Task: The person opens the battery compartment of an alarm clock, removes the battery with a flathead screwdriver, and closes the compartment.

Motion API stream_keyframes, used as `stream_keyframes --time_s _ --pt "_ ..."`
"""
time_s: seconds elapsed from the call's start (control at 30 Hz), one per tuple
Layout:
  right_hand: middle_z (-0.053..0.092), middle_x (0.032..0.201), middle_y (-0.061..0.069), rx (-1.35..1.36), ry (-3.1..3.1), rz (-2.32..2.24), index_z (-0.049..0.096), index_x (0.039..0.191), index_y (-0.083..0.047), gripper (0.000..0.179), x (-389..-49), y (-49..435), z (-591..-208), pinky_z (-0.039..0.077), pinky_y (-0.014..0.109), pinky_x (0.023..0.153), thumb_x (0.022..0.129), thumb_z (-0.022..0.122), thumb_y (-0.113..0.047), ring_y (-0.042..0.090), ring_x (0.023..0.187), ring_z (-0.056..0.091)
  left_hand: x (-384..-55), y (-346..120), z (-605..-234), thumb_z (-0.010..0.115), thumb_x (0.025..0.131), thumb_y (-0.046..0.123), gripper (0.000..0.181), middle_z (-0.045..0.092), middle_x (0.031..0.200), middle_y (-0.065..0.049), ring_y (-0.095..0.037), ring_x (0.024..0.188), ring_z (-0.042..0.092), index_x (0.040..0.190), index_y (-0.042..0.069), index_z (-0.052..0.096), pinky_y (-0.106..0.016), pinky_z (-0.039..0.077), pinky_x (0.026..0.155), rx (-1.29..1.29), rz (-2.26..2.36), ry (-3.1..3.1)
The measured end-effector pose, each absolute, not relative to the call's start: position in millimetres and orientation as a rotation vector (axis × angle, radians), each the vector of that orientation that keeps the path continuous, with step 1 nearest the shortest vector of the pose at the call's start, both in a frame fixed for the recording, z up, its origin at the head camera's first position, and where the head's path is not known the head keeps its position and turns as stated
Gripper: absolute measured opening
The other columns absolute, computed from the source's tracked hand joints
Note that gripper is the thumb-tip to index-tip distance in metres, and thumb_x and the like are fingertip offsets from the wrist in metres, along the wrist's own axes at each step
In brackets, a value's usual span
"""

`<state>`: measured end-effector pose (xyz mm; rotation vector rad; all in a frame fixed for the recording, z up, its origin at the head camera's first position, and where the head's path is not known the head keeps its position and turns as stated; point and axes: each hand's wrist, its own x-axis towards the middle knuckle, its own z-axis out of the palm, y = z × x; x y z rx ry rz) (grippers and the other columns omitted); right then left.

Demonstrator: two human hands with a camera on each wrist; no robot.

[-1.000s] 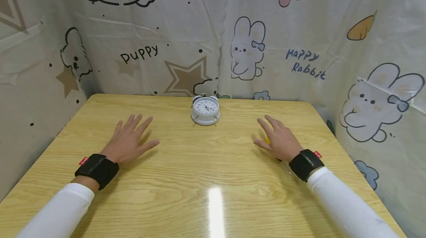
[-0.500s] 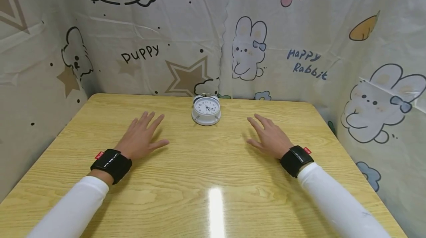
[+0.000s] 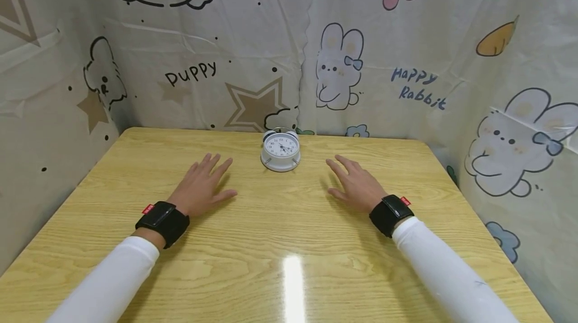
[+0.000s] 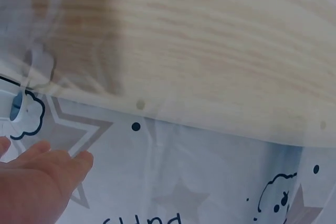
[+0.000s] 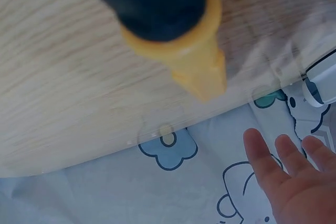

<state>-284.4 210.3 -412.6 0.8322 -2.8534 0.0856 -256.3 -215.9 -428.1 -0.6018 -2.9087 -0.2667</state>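
A white twin-bell alarm clock (image 3: 280, 151) stands near the back edge of the wooden table (image 3: 253, 243). To its left, my left hand (image 3: 197, 190) holds nothing, its fingers spread. My right hand (image 3: 357, 186) is on the clock's other side, fingers also spread and apart from it. In the right wrist view a yellow-tipped object (image 5: 202, 74) with a thick dark body appears close to the camera; its kind is unclear. From the head view my right hand and wrist hide it. Part of the clock (image 5: 323, 82) shows at that wrist view's right edge.
A printed cloth (image 3: 262, 27) with cartoon rabbits, stars and lettering hangs behind the table and along both sides. Both forearms wear white sleeves and black wristbands (image 3: 163, 222). A bright reflection lies on the tabletop at the front.
Both hands have moved inward, the left to the right and the right to the left. The yellow bit seen beside my right hand earlier is now hidden. The clock stays in place.
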Motion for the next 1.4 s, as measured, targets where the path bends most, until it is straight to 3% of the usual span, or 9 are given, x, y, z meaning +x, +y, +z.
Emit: stream_keyframes --time_s 1.4 --pt "0.032 0.169 0.013 0.821 -2.984 0.184 0.029 0.164 -0.022 0.075 -321 155 -420 0.048 0.055 0.113 0.101 0.068 -0.036 0.040 0.146 0.048 -300 -158 -434 0.065 0.100 0.049 0.083 0.030 0.167 -0.025 -0.044 0.158 0.025 0.165 0.013 0.028 -0.063 0.026 0.125 -0.716 -0.347 -2.933"
